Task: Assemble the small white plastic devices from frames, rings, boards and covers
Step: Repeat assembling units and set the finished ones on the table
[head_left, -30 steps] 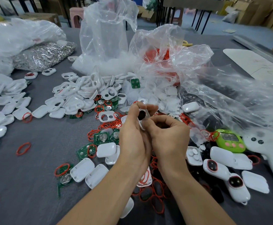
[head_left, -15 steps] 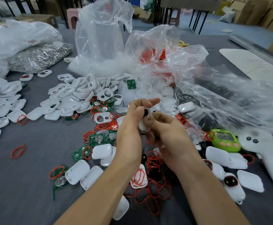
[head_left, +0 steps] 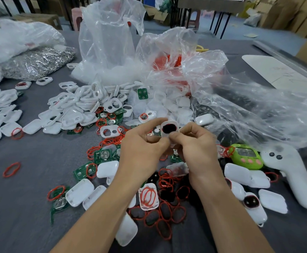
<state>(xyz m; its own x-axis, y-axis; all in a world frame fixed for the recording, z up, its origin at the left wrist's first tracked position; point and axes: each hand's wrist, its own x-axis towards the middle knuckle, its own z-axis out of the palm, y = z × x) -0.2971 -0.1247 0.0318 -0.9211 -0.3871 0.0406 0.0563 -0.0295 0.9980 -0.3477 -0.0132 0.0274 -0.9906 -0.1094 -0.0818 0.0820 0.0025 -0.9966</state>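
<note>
Both hands hold one small white frame (head_left: 169,129) with a dark oval window, raised above the table's middle. My left hand (head_left: 141,152) pinches its left edge between thumb and forefinger. My right hand (head_left: 196,148) pinches its lower right edge with curled fingers. Under the hands lie loose red rings (head_left: 164,179), green boards (head_left: 101,156) and white covers (head_left: 79,192). A heap of white frames (head_left: 79,105) lies further back on the left.
Clear plastic bags (head_left: 112,42) stand behind the heap, and another bag (head_left: 258,110) spreads to the right. A green toy device (head_left: 246,158) and a white controller (head_left: 291,172) lie at the right. Finished white devices (head_left: 253,207) lie beside them. A bag of metal parts (head_left: 37,63) sits back left.
The hands have drawn slightly apart and turned the frame, so its dark window now faces the camera. The left forefinger has curled down onto the frame's edge.
</note>
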